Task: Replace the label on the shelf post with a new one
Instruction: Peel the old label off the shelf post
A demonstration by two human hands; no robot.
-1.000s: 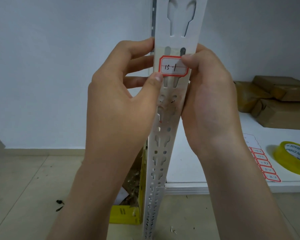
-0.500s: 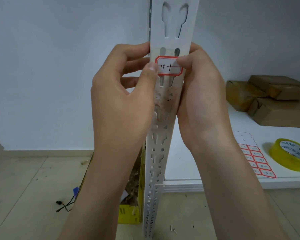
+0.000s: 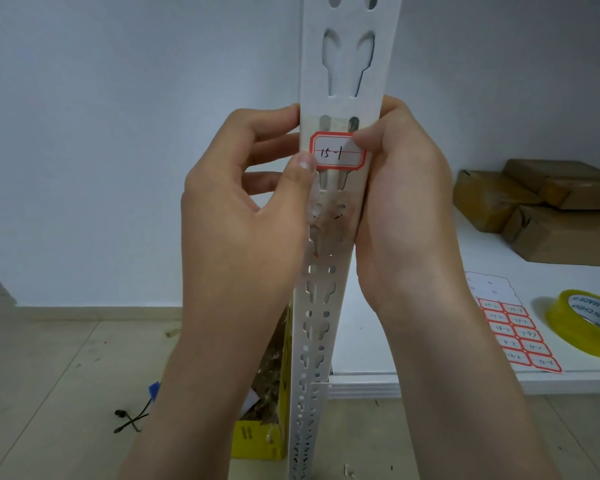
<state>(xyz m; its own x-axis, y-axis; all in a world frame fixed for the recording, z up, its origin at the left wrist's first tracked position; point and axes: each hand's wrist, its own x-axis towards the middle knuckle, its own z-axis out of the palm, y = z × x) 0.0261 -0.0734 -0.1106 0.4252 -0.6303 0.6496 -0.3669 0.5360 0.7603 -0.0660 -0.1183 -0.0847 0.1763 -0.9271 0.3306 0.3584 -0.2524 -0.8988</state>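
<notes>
Pale wall and tiled floor back the scene, and at its centre the red-bordered label point(image 3: 338, 152), marked 15-1, lies flat on the front face of the upright shelf post point(image 3: 345, 109), over a pair of slots. Just below it the post shows smeared, scuffed residue, so it looks as if the old label is already off and you are seating the new one. Your left hand point(image 3: 243, 216) wraps the post's left edge, thumb tip at the label's lower left corner; your right hand point(image 3: 406, 202) clasps the right edge, thumb on the upper right corner. Next, rub firmly across the whole label, going gently over the slots where nothing backs the paper, then let go. To the right, well apart, a sheet of labels point(image 3: 515, 336) and a yellow tape roll point(image 3: 565, 327) lie on the white shelf point(image 3: 575, 381).
</notes>
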